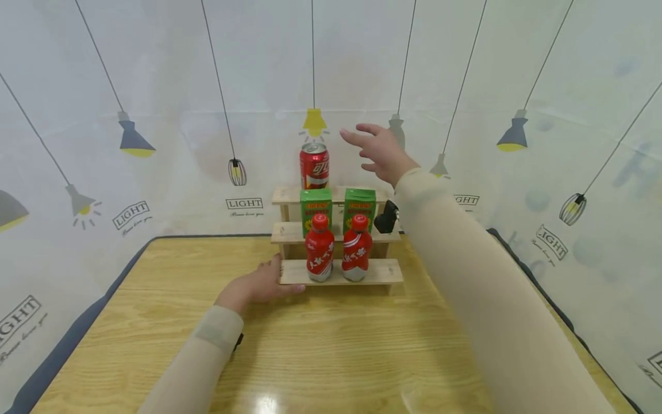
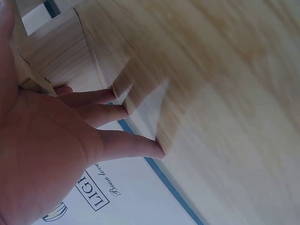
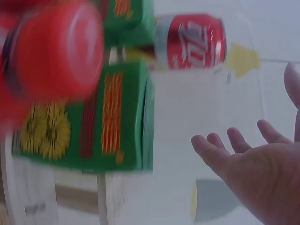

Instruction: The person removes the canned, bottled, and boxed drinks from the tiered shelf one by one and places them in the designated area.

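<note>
My left hand (image 1: pixel 264 282) rests at the left end of the bottom step of a three-tier wooden display rack (image 1: pixel 372 271). Its thumb lies along the step's front edge; in the left wrist view, straight fingers (image 2: pixel 129 143) touch the table. My right hand (image 1: pixel 380 150), raised with fingers spread, holds nothing. It is to the right of a red soda can (image 1: pixel 314 167) on the top step, apart from it. Two green drink cartons (image 1: pixel 316 202) (image 1: pixel 360 201) occupy the middle step. Two red bottles (image 1: pixel 320 253) (image 1: pixel 356 253) stand upright on the bottom step.
The rack stands on a wood-grain table (image 1: pixel 331 351), near its back edge. Behind it hangs a pale cloth backdrop (image 1: pixel 181 144) printed with lamps, which also runs along both sides. A small black object (image 1: pixel 385 218) shows beside the right carton, below my right forearm.
</note>
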